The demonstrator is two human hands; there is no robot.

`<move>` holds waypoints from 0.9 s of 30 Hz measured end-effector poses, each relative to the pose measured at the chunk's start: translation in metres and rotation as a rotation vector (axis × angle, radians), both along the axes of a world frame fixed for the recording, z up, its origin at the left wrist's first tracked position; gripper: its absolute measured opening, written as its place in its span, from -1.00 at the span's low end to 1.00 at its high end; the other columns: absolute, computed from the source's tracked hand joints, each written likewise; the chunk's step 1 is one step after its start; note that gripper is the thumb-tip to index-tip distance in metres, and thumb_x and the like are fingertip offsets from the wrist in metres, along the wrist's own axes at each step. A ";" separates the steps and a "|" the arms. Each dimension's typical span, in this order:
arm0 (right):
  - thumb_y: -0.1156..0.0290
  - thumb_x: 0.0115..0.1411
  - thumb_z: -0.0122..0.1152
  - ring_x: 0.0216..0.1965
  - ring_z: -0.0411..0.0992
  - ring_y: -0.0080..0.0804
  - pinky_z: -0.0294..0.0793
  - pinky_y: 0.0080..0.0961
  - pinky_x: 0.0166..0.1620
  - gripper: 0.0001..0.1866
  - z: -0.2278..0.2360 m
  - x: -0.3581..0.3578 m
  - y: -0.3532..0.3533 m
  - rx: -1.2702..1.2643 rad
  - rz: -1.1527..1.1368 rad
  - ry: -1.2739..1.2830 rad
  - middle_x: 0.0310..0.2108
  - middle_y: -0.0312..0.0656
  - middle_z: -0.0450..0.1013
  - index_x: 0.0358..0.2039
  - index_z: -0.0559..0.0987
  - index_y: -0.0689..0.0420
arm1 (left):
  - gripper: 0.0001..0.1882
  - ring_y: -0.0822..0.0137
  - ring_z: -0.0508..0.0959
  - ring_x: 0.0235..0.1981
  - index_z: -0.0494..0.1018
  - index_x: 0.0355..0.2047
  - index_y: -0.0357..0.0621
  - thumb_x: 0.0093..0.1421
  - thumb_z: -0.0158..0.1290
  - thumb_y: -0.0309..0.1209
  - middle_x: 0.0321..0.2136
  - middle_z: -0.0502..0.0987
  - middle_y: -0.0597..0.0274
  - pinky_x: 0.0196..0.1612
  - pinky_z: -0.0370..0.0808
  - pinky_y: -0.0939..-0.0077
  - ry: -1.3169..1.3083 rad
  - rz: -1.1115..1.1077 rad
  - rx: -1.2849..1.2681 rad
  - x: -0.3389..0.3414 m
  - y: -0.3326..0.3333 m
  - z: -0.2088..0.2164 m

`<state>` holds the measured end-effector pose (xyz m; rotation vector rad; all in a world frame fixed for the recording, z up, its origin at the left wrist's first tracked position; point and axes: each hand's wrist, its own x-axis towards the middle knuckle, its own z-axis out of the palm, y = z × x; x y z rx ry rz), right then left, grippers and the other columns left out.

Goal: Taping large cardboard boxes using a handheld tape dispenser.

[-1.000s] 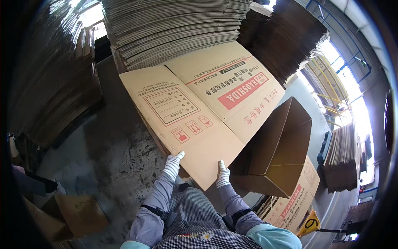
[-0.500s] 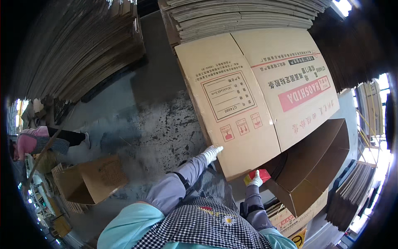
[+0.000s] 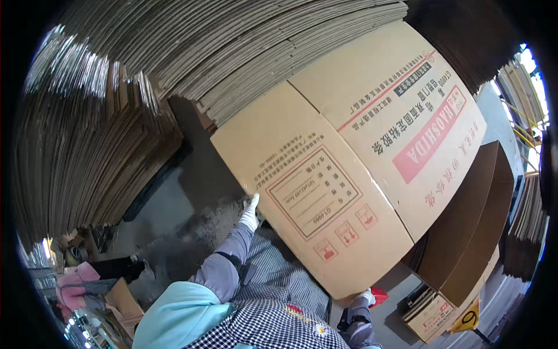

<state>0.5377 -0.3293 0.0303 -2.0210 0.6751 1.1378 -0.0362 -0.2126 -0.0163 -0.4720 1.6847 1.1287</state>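
A large brown cardboard carton (image 3: 360, 174) with red and dark printing lies tilted before me, its near edge close to my apron. My left hand (image 3: 250, 214), in a white glove, grips its left edge; some of the fingers are hidden by the board. At the near corner, my gloved right hand (image 3: 366, 296) is closed around a red object (image 3: 379, 297), mostly covered by the hand and carton, so its kind is unclear. To the right of the carton stands a brown open-topped box (image 3: 474, 227).
Tall stacks of flat cardboard rise at the far side (image 3: 232, 46) and the left (image 3: 87, 145). A person in pink (image 3: 78, 282) is at the lower left, near a small open box (image 3: 125, 305). A yellow sign (image 3: 467, 317) stands at the lower right.
The carton has turned counterclockwise in view, its near corner coming closer to me. My left hand is farther up its left edge, and my right hand is lower. The view has also turned.
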 end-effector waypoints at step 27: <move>0.14 -0.10 0.50 -0.05 0.43 0.05 0.47 -0.20 0.00 -0.19 -0.101 -0.204 0.028 -0.397 0.387 -0.621 0.03 0.15 0.38 0.07 0.30 0.24 | -0.03 -0.04 0.17 0.31 -0.07 0.35 -0.31 0.18 0.13 0.04 0.33 0.04 -0.18 0.33 0.23 0.20 1.021 -0.467 -0.513 -0.172 0.129 0.001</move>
